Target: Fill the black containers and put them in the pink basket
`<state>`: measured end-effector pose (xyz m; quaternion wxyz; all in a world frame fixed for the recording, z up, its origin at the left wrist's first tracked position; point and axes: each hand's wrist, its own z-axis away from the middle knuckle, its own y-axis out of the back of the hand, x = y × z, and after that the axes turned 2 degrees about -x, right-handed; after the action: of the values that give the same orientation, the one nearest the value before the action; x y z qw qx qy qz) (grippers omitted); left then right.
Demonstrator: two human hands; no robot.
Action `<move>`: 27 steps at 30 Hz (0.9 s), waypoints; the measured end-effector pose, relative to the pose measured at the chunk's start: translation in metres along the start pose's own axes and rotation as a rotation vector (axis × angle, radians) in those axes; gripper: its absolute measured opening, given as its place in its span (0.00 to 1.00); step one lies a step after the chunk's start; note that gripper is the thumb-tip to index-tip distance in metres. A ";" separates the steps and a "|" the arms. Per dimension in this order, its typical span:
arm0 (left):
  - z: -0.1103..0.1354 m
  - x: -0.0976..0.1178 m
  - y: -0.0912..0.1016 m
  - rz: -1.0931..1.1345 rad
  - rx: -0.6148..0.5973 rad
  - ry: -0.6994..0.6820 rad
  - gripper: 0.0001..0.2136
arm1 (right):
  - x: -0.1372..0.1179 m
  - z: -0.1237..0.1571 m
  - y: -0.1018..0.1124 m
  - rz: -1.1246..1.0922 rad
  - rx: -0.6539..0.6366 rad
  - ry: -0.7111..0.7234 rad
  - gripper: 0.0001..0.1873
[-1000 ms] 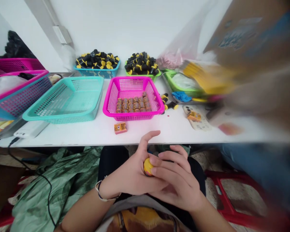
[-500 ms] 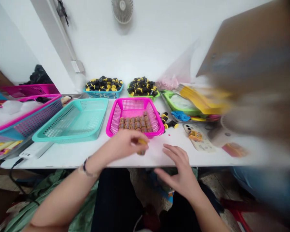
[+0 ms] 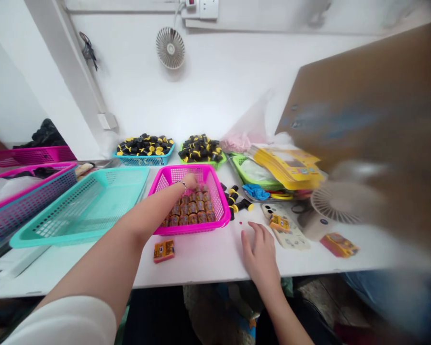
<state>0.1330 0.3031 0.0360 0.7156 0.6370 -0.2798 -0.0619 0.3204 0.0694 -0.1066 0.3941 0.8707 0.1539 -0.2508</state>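
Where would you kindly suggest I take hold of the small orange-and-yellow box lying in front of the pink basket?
Pinch its two long sides from above, coming from the near table edge. The box lies flat and low on the white table, so fingers cannot easily get beneath it, and the pink basket stands just behind it.

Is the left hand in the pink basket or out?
In: the left hand reaches past the rim of the pink basket, over the labelled cylinders.

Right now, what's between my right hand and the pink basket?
Head view: a small red bead on the white table, between your right hand and the pink basket.
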 end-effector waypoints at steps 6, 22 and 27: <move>0.005 0.011 -0.001 -0.008 -0.053 0.050 0.16 | 0.001 0.000 0.000 0.064 -0.062 -0.032 0.20; 0.264 -0.003 -0.042 0.073 0.097 -0.154 0.11 | -0.023 -0.114 -0.018 0.160 -0.482 0.129 0.19; 0.250 -0.040 -0.085 0.051 0.170 -0.096 0.16 | -0.026 -0.114 -0.003 0.089 -0.429 0.105 0.17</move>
<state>0.0027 0.0857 -0.0493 0.6459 0.6846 -0.3342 -0.0503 0.3332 0.1564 -0.0295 0.5725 0.7846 0.1857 -0.1489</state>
